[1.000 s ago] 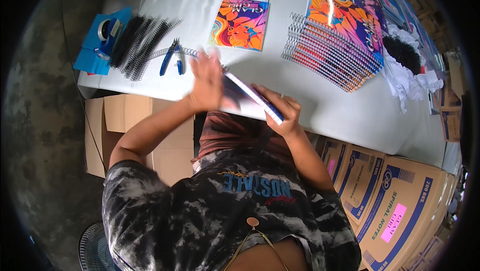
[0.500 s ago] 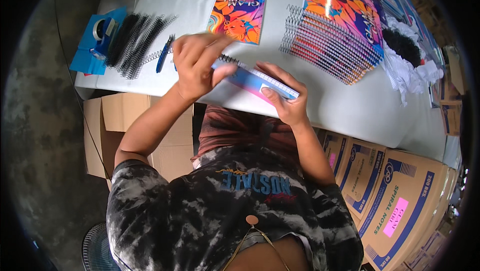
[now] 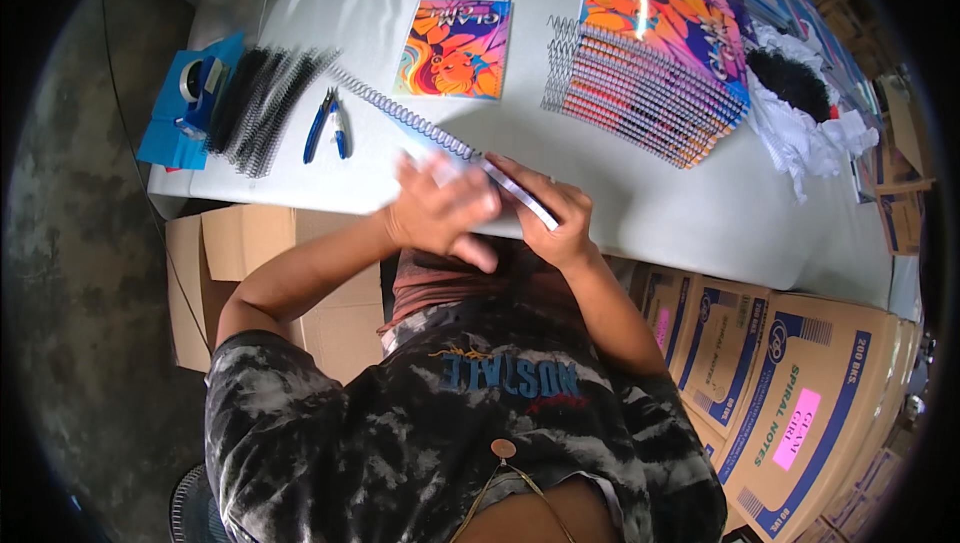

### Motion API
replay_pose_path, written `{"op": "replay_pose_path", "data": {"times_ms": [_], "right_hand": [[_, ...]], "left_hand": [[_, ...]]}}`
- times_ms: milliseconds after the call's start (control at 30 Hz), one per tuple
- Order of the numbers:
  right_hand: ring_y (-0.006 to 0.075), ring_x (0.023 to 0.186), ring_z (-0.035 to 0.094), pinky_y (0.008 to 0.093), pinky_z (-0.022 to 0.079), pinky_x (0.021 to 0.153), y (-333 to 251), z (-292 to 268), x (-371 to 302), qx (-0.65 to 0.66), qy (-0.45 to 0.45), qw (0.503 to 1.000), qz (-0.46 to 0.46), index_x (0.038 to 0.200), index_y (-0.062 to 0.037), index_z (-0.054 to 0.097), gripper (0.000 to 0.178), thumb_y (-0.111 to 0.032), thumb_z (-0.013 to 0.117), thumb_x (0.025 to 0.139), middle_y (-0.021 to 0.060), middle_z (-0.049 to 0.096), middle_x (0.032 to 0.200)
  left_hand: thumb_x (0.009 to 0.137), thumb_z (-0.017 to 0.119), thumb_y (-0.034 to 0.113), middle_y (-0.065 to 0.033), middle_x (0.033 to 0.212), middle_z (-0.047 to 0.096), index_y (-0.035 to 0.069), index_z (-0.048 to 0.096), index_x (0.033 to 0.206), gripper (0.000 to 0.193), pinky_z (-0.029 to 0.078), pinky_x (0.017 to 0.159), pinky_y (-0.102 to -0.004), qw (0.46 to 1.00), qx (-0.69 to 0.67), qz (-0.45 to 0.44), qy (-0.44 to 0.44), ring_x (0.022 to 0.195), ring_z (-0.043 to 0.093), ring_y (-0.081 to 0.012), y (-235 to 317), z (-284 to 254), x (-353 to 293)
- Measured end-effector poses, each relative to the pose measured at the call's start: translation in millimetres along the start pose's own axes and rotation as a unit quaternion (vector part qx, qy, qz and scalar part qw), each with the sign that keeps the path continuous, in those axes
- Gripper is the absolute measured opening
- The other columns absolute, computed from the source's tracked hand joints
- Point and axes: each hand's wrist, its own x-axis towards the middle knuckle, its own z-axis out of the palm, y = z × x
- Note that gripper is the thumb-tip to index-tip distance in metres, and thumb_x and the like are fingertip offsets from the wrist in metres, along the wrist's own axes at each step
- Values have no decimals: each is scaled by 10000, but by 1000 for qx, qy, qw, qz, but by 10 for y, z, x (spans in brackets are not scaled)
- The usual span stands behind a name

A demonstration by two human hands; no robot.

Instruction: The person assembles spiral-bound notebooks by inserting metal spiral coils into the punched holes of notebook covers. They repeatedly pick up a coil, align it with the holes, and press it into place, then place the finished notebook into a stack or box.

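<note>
My right hand (image 3: 556,211) is closed around a notebook (image 3: 522,196), tilted so that mostly its page edge shows. From the notebook's upper-left end a dark wire spiral coil (image 3: 410,119) runs out up and left, over the table toward the loose coils. My left hand (image 3: 445,208) is blurred by motion beside the notebook and just below the coil. Its fingers look stretched out, the thumb apart, and nothing shows in its grasp. How far the coil sits in the notebook's holes is hidden. Blue-handled cutting pliers (image 3: 328,129) lie with jaws away from me.
A bundle of loose black coils (image 3: 265,108) lies at left, next to a tape dispenser (image 3: 203,93) on a blue sheet. One colourful notebook (image 3: 455,48) lies ahead; stacked spiral notebooks (image 3: 650,83) stand right, beside a crumpled white cloth (image 3: 800,143). Cardboard boxes (image 3: 790,393) sit below the table.
My left hand has dropped from above the notebook to beside it. The notebook has turned more edge-on, and the coil's long free length and the pliers now show uncovered.
</note>
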Motion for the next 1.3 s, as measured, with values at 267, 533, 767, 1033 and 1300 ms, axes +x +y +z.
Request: {"op": "replay_pose_path", "data": {"times_ms": [267, 533, 767, 1033, 1300], "right_hand": [[263, 850, 645, 327, 516, 739, 29, 75, 17, 19, 14, 1000, 0, 1123, -26, 582, 467, 83, 616, 670, 127, 643, 1014], [264, 856, 643, 335, 514, 723, 12, 82, 8, 35, 10, 999, 11, 1118, -34, 582, 434, 12, 642, 691, 129, 635, 1028], [278, 823, 646, 342, 515, 703, 8, 101, -12, 35, -5, 999, 25, 1115, -31, 584, 428, 7, 641, 692, 127, 649, 974], [308, 779, 642, 368, 507, 656, -19, 181, -60, 46, -50, 997, 45, 1135, -41, 567, 436, -76, 664, 711, 151, 645, 903], [352, 1365, 66, 447, 90, 1098, -364, 328, 387, 217, -71, 972, -54, 1397, 13, 131, 803, -308, 579, 812, 190, 90, 1471]], "left_hand": [[677, 393, 792, -352, 1317, 287, 44, 355, 1330, 994, 82, 1006, -625, 985, -41, -18, -169, 1285, 185, -477, 301, -104, -217], [678, 364, 808, -310, 1297, 313, -31, 379, 1286, 1036, 208, 936, -636, 982, -115, -109, -104, 1194, 293, -491, 306, 18, 29], [690, 507, 694, -340, 1333, 222, -18, 257, 1338, 995, 185, 946, -631, 988, 25, -153, 18, 1231, 247, -496, -44, 362, -41], [716, 358, 764, -270, 1391, 235, 48, 271, 1360, 968, 96, 986, -625, 978, -79, -174, -85, 1292, 173, -462, 280, 61, 232], [869, 500, 238, -361, 1401, 67, -86, 83, 1376, 733, 157, 1062, -490, 877, -269, -385, -96, 1309, 110, -497, 364, -667, 949]]}}
